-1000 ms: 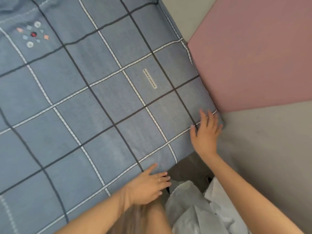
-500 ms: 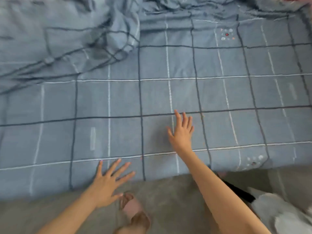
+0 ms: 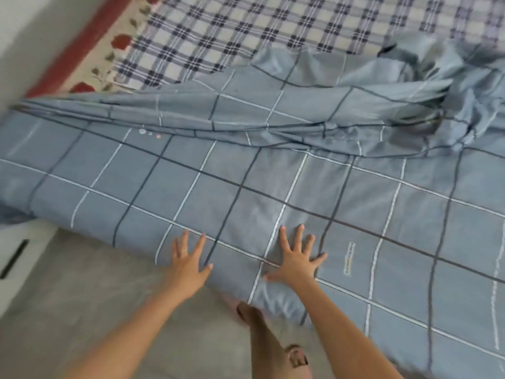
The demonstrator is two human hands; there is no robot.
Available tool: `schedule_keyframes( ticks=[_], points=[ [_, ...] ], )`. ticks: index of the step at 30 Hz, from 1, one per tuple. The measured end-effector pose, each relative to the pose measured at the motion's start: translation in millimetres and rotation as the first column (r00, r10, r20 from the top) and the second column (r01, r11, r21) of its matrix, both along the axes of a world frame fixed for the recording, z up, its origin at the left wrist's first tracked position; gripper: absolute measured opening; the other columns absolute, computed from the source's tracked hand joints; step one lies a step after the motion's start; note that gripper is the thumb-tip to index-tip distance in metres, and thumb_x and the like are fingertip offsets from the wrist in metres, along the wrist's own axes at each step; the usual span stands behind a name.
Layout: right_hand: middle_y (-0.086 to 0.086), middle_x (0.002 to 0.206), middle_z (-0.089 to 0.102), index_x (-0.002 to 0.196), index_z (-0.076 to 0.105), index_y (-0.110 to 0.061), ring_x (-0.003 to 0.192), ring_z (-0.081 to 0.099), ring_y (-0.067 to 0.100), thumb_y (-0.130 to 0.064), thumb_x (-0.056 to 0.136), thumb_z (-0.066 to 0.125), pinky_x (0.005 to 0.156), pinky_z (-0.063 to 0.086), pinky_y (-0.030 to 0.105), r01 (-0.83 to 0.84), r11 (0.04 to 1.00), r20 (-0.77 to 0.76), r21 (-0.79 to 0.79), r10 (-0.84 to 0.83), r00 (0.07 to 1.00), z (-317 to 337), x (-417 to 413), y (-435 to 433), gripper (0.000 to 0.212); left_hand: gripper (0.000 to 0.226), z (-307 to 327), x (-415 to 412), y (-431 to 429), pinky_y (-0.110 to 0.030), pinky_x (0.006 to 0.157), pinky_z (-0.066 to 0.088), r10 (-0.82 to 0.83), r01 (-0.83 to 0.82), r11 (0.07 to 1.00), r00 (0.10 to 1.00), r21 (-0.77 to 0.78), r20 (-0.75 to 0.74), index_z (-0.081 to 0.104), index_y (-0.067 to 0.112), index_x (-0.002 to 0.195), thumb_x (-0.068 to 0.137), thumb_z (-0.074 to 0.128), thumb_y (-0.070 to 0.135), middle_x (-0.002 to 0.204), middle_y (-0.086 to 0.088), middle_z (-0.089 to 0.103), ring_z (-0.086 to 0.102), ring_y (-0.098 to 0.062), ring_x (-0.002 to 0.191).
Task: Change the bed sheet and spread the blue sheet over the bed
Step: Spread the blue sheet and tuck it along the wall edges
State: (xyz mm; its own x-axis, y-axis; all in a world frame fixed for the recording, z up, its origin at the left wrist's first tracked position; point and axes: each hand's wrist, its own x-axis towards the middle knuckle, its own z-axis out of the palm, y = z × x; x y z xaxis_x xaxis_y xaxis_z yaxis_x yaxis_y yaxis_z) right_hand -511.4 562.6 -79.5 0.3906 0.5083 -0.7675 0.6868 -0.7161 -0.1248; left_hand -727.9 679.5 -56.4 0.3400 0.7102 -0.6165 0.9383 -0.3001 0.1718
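Both palms flat, fingers splayed: left hand (image 3: 188, 265) and right hand (image 3: 296, 259) press the blue grid-lined sheet (image 3: 246, 187) at the bed's near edge; it lies bunched farther back over the plaid undersheet (image 3: 246, 26).

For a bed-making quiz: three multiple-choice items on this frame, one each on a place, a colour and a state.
1. The blue sheet is bunched up: A) by the hands B) at the far right C) on the floor
2. The fabric uncovered beyond it is: A) pink B) navy-and-white check C) green stripes
3. The left hand and right hand are: A) flat, fingers spread B) gripping a corner C) holding a pillow

B: the folds pile there. B: check shows past the blue edge. A: both lie flat on the sheet.
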Motion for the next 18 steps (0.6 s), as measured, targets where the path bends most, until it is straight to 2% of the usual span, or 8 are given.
schedule_keyframes(
  ticks=[4,7,9,10,11,13,15,18],
  points=[
    [0.011,0.146,-0.042,0.141,-0.032,-0.036,0.137,-0.026,0.048,-0.043,0.065,0.082,0.1,-0.001,0.077,-0.166,0.984,-0.022,-0.061,0.165,0.986,-4,-17,47,0.138,0.084,-3,23,73,-0.053,0.113,0.024,-0.074,0.076,0.994,0.997,-0.074,0.031,-0.004,0.034,0.151,0.092,0.056,0.036,0.155,-0.002,-0.026,-0.02,-0.028,0.144],
    [-0.002,0.154,-0.031,0.148,-0.011,-0.041,0.14,-0.021,0.043,-0.039,0.075,0.074,0.103,0.0,0.073,-0.291,0.955,-0.17,0.052,0.295,0.94,0,-9,84,0.113,0.085,2,50,136,-0.054,0.109,0.031,-0.128,0.131,0.989,0.991,-0.075,0.04,-0.002,0.035,0.151,0.091,0.058,0.033,0.156,0.0,-0.025,-0.02,-0.026,0.144],
    [-0.001,0.16,0.009,0.148,0.026,-0.034,0.145,0.008,0.035,-0.028,0.086,0.067,0.109,0.02,0.061,-0.015,0.989,-0.437,0.149,0.079,0.896,6,-2,116,0.074,0.079,9,61,184,-0.057,0.11,0.027,-0.181,0.181,0.978,0.983,-0.105,0.005,0.006,0.034,0.151,0.091,0.058,0.031,0.155,-0.001,-0.026,-0.021,-0.025,0.144],
    [0.005,0.15,0.035,0.138,0.044,-0.025,0.138,0.031,0.032,-0.019,0.089,0.064,0.104,0.038,0.048,0.292,0.94,-0.596,0.179,-0.132,0.792,10,6,128,0.054,0.075,15,66,199,-0.058,0.11,0.025,-0.192,0.191,0.976,0.981,-0.107,-0.002,0.013,0.032,0.151,0.092,0.058,0.031,0.155,-0.001,-0.027,-0.022,-0.025,0.144],
    [0.011,0.133,0.053,0.126,0.054,-0.017,0.124,0.05,0.03,-0.01,0.09,0.062,0.089,0.048,0.032,0.613,0.776,-0.686,0.149,-0.365,0.629,15,14,144,0.037,0.069,20,68,220,-0.059,0.111,0.023,-0.216,0.216,0.973,0.976,-0.085,0.005,0.02,0.03,0.15,0.092,0.058,0.031,0.156,-0.001,-0.026,-0.022,-0.024,0.144],
    [0.015,0.11,0.065,0.113,0.057,-0.014,0.097,0.061,0.027,-0.011,0.091,0.061,0.065,0.046,0.023,0.901,0.387,-0.627,0.197,-0.657,0.419,17,42,184,0.022,0.055,33,69,262,-0.056,0.112,0.022,-0.302,0.302,0.953,0.953,-0.003,0.009,0.034,0.026,0.145,0.093,0.055,0.031,0.157,0.001,-0.022,-0.018,-0.022,0.145],
    [0.01,0.098,0.063,0.104,0.059,-0.013,0.083,0.058,0.021,-0.02,0.089,0.063,0.06,0.041,0.023,0.906,0.243,-0.491,0.346,-0.777,0.395,19,68,226,0.016,0.048,39,62,307,-0.053,0.113,0.022,-0.414,0.414,0.907,0.91,0.074,-0.021,0.04,0.023,0.141,0.096,0.05,0.033,0.157,0.001,-0.021,-0.016,-0.021,0.146],
    [0.007,0.087,0.053,0.086,0.053,-0.014,0.072,0.05,0.016,-0.028,0.089,0.065,0.064,0.039,0.024,0.934,0.101,-0.542,0.344,-0.791,0.285,25,95,282,0.018,0.04,34,46,366,-0.053,0.113,0.022,-0.502,0.508,0.859,0.86,0.07,-0.087,0.048,0.017,0.133,0.097,0.046,0.034,0.156,0.0,-0.025,-0.012,-0.021,0.146]
  ],
)
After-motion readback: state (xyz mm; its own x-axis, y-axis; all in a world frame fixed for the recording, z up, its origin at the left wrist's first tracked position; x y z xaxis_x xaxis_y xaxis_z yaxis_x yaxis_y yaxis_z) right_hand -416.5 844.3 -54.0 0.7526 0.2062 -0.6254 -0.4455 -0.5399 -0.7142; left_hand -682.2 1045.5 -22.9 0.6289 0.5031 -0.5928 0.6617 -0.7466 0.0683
